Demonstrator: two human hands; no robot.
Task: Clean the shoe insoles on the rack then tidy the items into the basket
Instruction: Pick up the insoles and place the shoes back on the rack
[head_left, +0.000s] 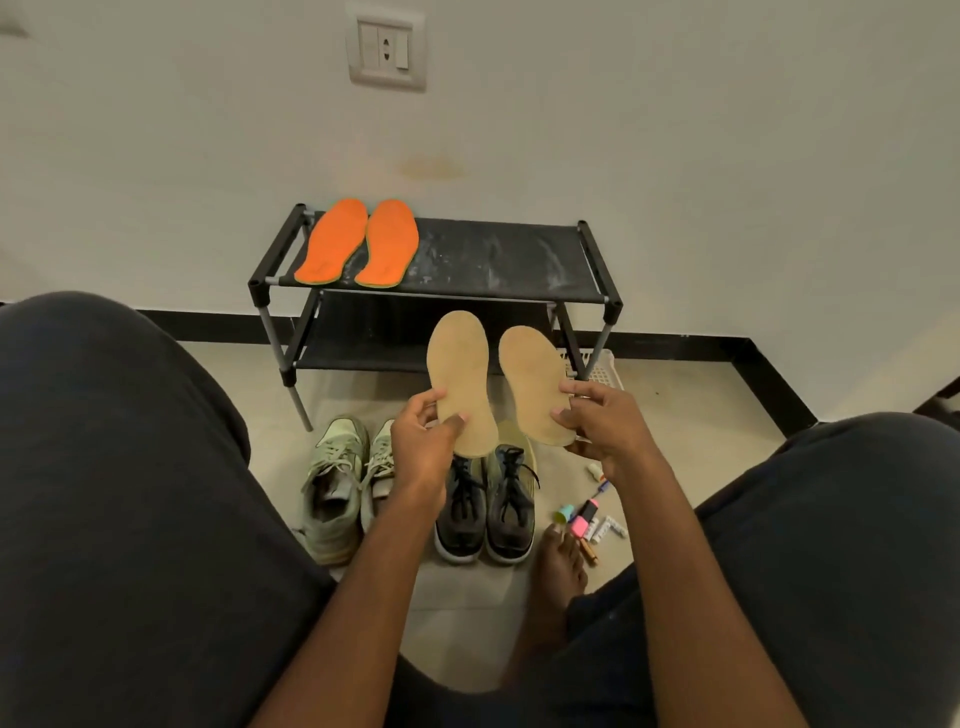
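Two orange insoles (358, 243) lie side by side on the left of the black shoe rack's (498, 260) dusty top shelf. My left hand (423, 441) holds a tan insole (460, 374) upright by its heel. Beside it, my right hand (602, 421) holds a second tan insole (535, 382) the same way. Both are raised in front of the rack's lower shelf. A white basket (602, 366) peeks out behind the rack's right leg, mostly hidden.
On the floor below my hands stand a pair of pale green sneakers (337, 483) and a pair of dark sneakers (485, 512). Markers and small items (589, 522) lie scattered by my bare foot (558, 571). My knees frame both sides. A wall stands behind the rack.
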